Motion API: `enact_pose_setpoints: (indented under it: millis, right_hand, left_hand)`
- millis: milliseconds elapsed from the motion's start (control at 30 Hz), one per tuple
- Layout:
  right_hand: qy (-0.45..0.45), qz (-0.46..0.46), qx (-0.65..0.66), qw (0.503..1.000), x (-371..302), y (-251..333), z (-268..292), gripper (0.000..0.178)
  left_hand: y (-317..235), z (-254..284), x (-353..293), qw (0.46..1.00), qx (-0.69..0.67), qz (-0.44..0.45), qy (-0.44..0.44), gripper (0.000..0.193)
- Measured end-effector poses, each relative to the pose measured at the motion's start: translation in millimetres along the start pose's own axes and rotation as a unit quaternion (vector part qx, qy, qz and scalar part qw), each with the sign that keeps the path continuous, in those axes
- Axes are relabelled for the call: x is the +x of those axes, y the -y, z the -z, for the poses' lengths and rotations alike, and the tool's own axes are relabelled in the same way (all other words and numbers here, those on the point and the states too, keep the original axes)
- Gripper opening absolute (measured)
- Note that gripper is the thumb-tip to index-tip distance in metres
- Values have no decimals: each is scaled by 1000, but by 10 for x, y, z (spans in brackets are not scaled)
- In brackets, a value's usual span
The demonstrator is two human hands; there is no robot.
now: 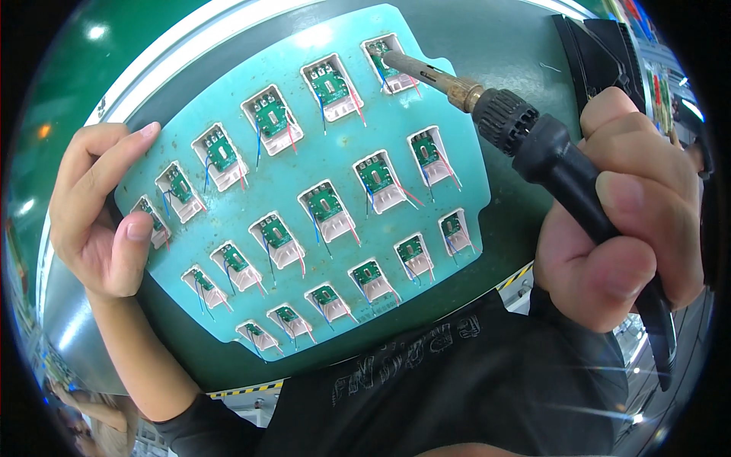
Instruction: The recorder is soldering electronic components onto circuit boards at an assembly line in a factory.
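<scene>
A soldering iron with a black handle is gripped in my right hand. Its metal barrel slants up and left, and the tip end lies over the circuit board in the top right white housing; whether it touches cannot be made out. My left hand is curled round the left corner of a turquoise tray, thumb and fingers apart at its edge. Rows of white housings sit in the tray's slots, each with a green board and thin blue and red wires, such as this housing.
The tray lies on a dark green work surface. A black object lies at the upper right, with a small bent wire beside it. Yellow and black striped tape runs along the near edge. Part of another person shows at the lower left.
</scene>
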State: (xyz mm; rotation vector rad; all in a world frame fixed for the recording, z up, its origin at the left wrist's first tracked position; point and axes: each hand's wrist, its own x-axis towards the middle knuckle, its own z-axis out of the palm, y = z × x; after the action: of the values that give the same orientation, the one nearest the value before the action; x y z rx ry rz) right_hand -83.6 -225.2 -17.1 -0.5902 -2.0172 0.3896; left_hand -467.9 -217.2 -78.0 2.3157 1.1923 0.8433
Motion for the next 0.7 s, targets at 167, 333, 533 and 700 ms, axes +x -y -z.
enact_pose_setpoints:
  millis: [167,333,533,700]
  right_hand:
    - [-6,1,2,1000,0,115,96,34]
    - [-1,-7,-12,1000,-53,60,38,34]
    - [-14,-6,2,1000,-205,121,-104,34]
    - [-8,11,23,1000,-16,-88,-284,34]
  left_hand:
    - [-32,75,11,1000,13,1,6,54]
    - [24,-83,17,1000,-6,-4,-3,54]
    - [-12,-68,-187,1000,-1,12,-8,55]
    - [2,-106,-96,1000,-22,-12,-17,53]
